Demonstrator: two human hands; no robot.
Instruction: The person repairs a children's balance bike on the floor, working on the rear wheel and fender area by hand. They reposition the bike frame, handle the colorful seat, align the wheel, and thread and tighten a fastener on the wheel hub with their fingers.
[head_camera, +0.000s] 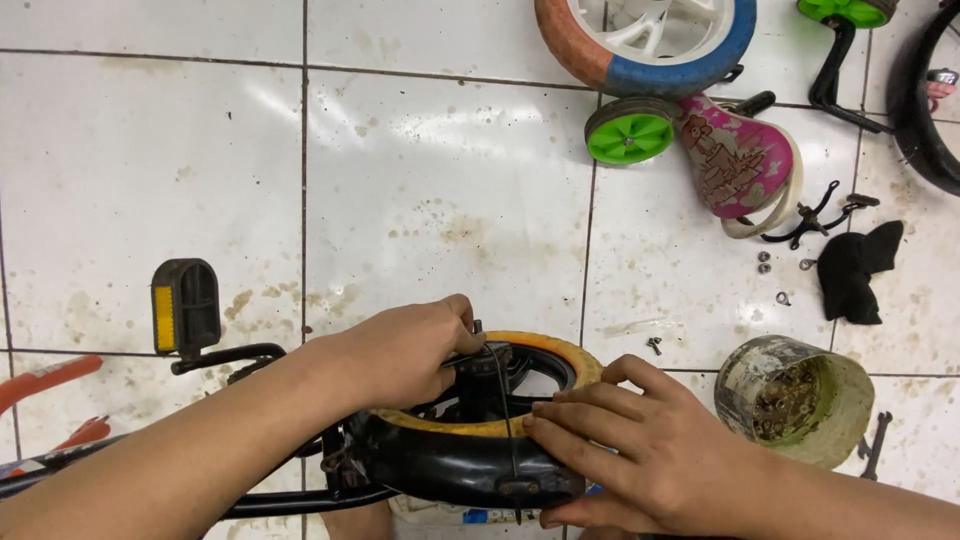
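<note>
Looking down: both hands are on a small yellow-tyred wheel (520, 385) lying flat at the bottom centre of the view, above a black mudguard (455, 465).
Left hand: the left hand (405, 350) sits on the wheel's hub, fingers curled tight and pinching a small metal part at the axle (478, 328).
Right hand: the right hand (640, 450) lies flat over the rim and the mudguard, fingers stretched out and close together, pressing, gripping nothing.
Tub: a grimy round tub (795, 400) stands just right of the right hand, tipped towards us; inside, a heap of small rusty nuts and bolts on a greenish wall.
Loose bits: a bolt (654, 345) lies on the tile near the wheel; a few washers (765, 262) sit by a black rag (858, 268).
Pedal: a black pedal (185, 305) with a yellow reflector stands up on its crank, left of the hands.
Far side: a pink saddle (740, 160), a green stabiliser wheel (630, 132) and a red-and-blue tyred wheel (650, 45) lie at the top.
Floor: white tiles (440, 170), smeared with brown grease stains.
</note>
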